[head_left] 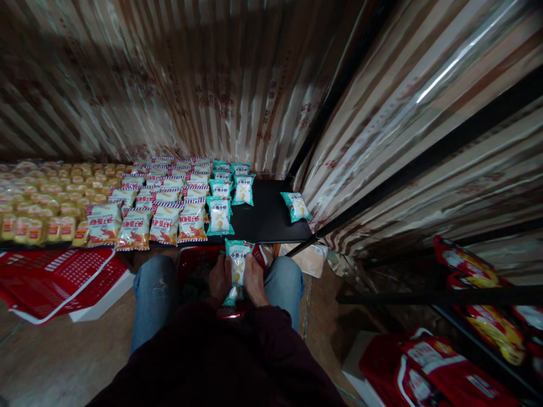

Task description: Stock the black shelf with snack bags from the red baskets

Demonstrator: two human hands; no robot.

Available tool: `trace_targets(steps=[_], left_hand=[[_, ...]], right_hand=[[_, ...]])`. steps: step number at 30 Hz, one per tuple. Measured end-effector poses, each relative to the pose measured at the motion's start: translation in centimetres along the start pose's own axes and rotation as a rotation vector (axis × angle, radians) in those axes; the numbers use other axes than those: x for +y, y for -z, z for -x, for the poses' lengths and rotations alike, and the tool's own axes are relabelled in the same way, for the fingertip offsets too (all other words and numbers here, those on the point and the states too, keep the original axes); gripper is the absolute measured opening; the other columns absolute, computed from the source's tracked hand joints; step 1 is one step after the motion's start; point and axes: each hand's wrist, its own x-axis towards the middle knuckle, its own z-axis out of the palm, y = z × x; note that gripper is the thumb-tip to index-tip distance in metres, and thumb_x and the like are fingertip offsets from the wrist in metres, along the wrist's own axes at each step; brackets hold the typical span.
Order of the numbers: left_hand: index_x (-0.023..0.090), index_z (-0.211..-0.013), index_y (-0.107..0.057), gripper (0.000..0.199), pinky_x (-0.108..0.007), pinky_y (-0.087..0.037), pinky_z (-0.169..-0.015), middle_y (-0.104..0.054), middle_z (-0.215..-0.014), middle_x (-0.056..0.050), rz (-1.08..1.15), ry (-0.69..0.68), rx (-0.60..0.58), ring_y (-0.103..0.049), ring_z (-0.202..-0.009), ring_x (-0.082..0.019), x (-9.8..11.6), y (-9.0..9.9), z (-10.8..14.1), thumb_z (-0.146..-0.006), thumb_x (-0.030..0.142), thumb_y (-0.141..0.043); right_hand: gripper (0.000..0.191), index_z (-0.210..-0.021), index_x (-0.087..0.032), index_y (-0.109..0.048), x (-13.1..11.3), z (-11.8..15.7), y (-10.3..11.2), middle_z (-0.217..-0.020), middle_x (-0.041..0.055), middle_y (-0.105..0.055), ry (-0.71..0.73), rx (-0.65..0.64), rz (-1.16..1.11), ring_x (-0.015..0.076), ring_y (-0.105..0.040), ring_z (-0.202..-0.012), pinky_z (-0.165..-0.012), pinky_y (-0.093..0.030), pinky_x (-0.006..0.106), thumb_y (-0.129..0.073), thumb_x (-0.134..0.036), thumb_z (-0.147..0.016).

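Observation:
A green-and-white snack bag is held upright between my two hands, its printed front facing me. My left hand grips its left side and my right hand grips its right side, both with fingers closed. Just below it another green snack bag shows in part; I cannot tell whether it is also held. Under my hands, between my knees, is a red basket, its contents mostly dark. Ahead, rows of matching green snack bags stand on the black shelf.
One green bag leans alone at the shelf's right end. Red-and-white striped snack bags and yellow packaged cakes fill the left. A black post slants at right. Red baskets sit on the floor, and red packages lie lower right.

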Motion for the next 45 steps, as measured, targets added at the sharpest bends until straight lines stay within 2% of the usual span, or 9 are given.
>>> trace_targets(steps=[5,10,15,21,25,30,34,41,45], left_hand=[[0.021,-0.117,-0.046,0.033,-0.029,-0.046,-0.077,-0.068,-0.093,-0.008,0.056,0.08,0.042,-0.065,-0.085,-0.021,1.0,-0.6,-0.2,-0.093,0.039,-0.033],[0.02,-0.112,-0.05,0.025,-0.032,-0.044,-0.093,-0.061,-0.111,-0.009,0.031,-0.004,0.108,-0.059,-0.104,-0.019,0.8,-1.5,-0.5,-0.089,0.026,-0.039],[0.018,-0.103,-0.058,0.024,-0.033,-0.046,-0.091,-0.057,-0.105,-0.01,-0.042,-0.051,0.103,-0.058,-0.097,-0.02,0.3,-1.7,-0.4,-0.087,0.019,-0.04],[0.018,-0.105,-0.061,0.029,-0.035,-0.045,-0.093,-0.055,-0.109,-0.012,-0.035,-0.058,0.103,-0.058,-0.098,-0.02,0.4,-1.3,-0.3,-0.089,0.023,-0.038],[0.018,-0.104,-0.062,0.032,-0.036,-0.041,-0.099,-0.061,-0.106,-0.011,0.058,-0.071,0.03,-0.058,-0.104,-0.022,-0.3,-1.1,0.0,-0.091,0.03,-0.035],[0.018,-0.1,-0.063,0.035,-0.037,-0.043,-0.096,-0.067,-0.106,-0.01,0.252,0.053,-0.081,-0.06,-0.103,-0.024,-1.0,-1.2,0.2,-0.089,0.044,-0.043],[0.019,-0.113,-0.058,0.046,-0.034,-0.048,-0.086,-0.069,-0.107,-0.009,0.419,0.173,-0.167,-0.064,-0.096,-0.022,-1.0,-1.6,0.4,-0.082,0.053,-0.053],[0.015,-0.111,-0.057,0.057,-0.035,-0.049,-0.087,-0.069,-0.105,-0.012,0.502,0.234,-0.112,-0.065,-0.095,-0.022,-1.8,-2.2,-0.1,-0.067,0.048,-0.072],[0.014,-0.107,-0.057,0.065,-0.035,-0.051,-0.079,-0.071,-0.097,-0.011,0.696,0.306,-0.135,-0.067,-0.087,-0.024,-2.4,-2.3,-0.2,-0.056,0.049,-0.079]], right_hand=[[0.056,-0.087,-0.018,-0.066,-0.6,-0.4,1.3,-0.079,0.0065,-0.068,0.001,-0.019,0.006,0.02,-0.061,-0.079,-0.073,-0.046,0.028,-0.027,-0.058,-0.09],[0.047,-0.089,-0.019,-0.066,-0.9,0.0,2.3,-0.084,0.0059,-0.069,-0.019,-0.037,0.017,0.0204,-0.062,-0.083,-0.076,-0.045,0.028,-0.035,-0.055,-0.089],[0.042,-0.096,-0.022,-0.065,-0.4,0.4,2.4,-0.089,0.0046,-0.069,-0.031,-0.043,-0.004,0.0201,-0.062,-0.085,-0.079,-0.046,0.028,-0.039,-0.054,-0.088],[0.041,-0.099,-0.022,-0.065,-0.1,0.5,2.2,-0.091,0.0036,-0.07,-0.017,-0.043,-0.073,0.0191,-0.062,-0.085,-0.079,-0.047,0.028,-0.04,-0.053,-0.089],[0.046,-0.098,-0.021,-0.066,0.1,0.6,2.3,-0.097,0.0043,-0.069,0.026,-0.063,-0.101,0.0196,-0.062,-0.093,-0.084,-0.047,0.029,-0.034,-0.053,-0.092],[0.044,-0.106,-0.02,-0.067,0.7,0.7,1.9,-0.107,0.0069,-0.067,0.112,-0.026,-0.042,0.0195,-0.059,-0.103,-0.096,-0.043,0.032,-0.033,-0.046,-0.094],[0.038,-0.11,-0.021,-0.067,1.3,0.6,1.3,-0.103,0.0073,-0.067,0.176,0.0,0.02,0.0193,-0.06,-0.099,-0.093,-0.045,0.032,-0.041,-0.04,-0.091],[0.032,-0.105,-0.02,-0.07,1.9,0.6,0.5,-0.099,0.0077,-0.067,0.235,0.011,0.028,0.0189,-0.062,-0.095,-0.09,-0.047,0.032,-0.045,-0.03,-0.087],[0.032,-0.103,-0.021,-0.07,2.2,0.6,0.4,-0.098,0.0067,-0.068,0.247,0.039,0.008,0.0188,-0.062,-0.093,-0.09,-0.048,0.033,-0.044,-0.033,-0.089]])
